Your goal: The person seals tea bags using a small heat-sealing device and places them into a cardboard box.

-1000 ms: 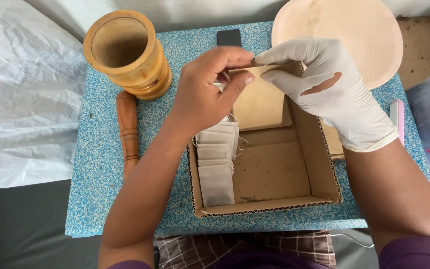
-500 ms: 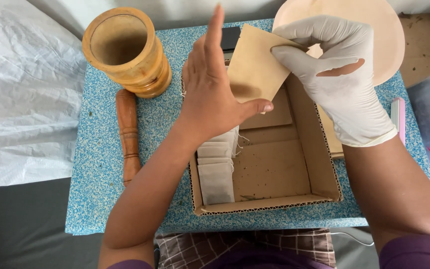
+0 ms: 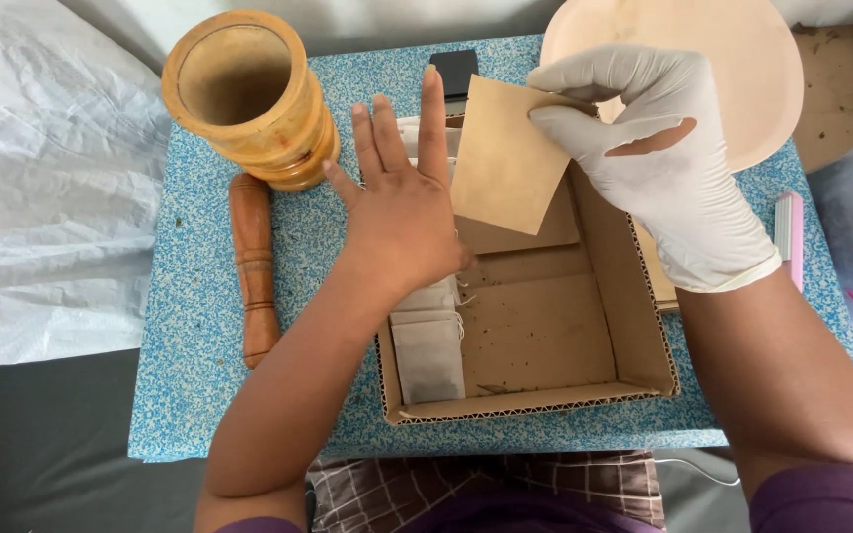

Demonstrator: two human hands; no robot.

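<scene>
While spread under everything, a blue-speckled counter [image 3: 199, 326], with crinkled white plastic sheeting [image 3: 41, 188] lying to its left. On the counter's middle, an open, shallow cardboard box [image 3: 599, 326], walls corrugated, floor mostly bare. At the far right, partly over the counter's edge, a round pale wooden plate [image 3: 742, 59]. At the far left corner, an upright wooden mortar [image 3: 249, 94], hollow mouth facing up. Just beside the mortar's base, lying lengthwise on the counter, a turned wooden pestle [image 3: 254, 266].

Above the box's left wall, the bare left hand [image 3: 402, 212], palm down, fingers [image 3: 433, 114] spread wide and straight, gripping nothing. Above the box's far right corner, the right hand [image 3: 668, 158] in a white glove with a tear across the back. Pinched by its upper right corner between the gloved thumb and fingers [image 3: 575, 79], a flat tan paper envelope [image 3: 505, 158], held tilted in the air over the box's far end, close to the left hand's fingertips; contact between the two, impossible to tell.

Along the box's left inner wall, a row of small pale tea bags [image 3: 428, 350] packed flat, partly hidden under the left wrist. Beyond the box, a small black rectangular object [image 3: 453, 69]. At the counter's right edge, a slim pink-edged item [image 3: 790, 232], kind unclear.
</scene>
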